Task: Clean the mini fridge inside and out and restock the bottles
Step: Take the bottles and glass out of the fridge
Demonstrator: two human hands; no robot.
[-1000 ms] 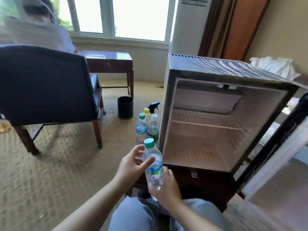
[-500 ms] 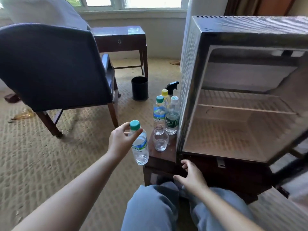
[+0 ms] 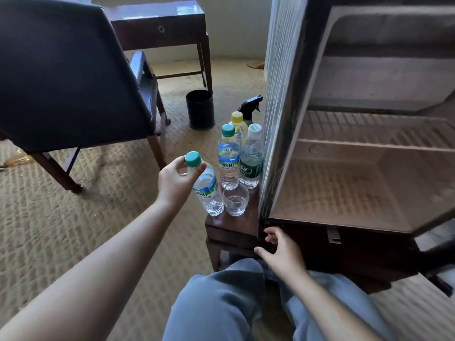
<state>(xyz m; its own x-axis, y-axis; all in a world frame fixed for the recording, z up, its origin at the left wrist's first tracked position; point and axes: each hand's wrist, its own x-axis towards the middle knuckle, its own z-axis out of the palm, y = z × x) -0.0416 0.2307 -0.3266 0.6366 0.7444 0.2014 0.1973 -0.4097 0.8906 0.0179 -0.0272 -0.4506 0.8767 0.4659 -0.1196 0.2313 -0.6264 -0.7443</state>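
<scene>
Left hand (image 3: 174, 183) pinches the tilted bottle (image 3: 208, 190) by its cap, base at the desk's (image 3: 229, 230) front-left corner, beside the glass (image 3: 235, 200). Right hand (image 3: 283, 252), fingers (image 3: 270, 236) loose, touches the fridge (image 3: 278, 119). Released tilted, the bottle may topple off the edge.

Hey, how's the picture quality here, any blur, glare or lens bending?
Head view: wide-angle bending leans the mini fridge walls and stretches the left forearm toward the corner. Head view: bright glare on the desk top, fridge interior dim. Head view: little motion blur, and the bottle in the left hand looks crisp.
</scene>
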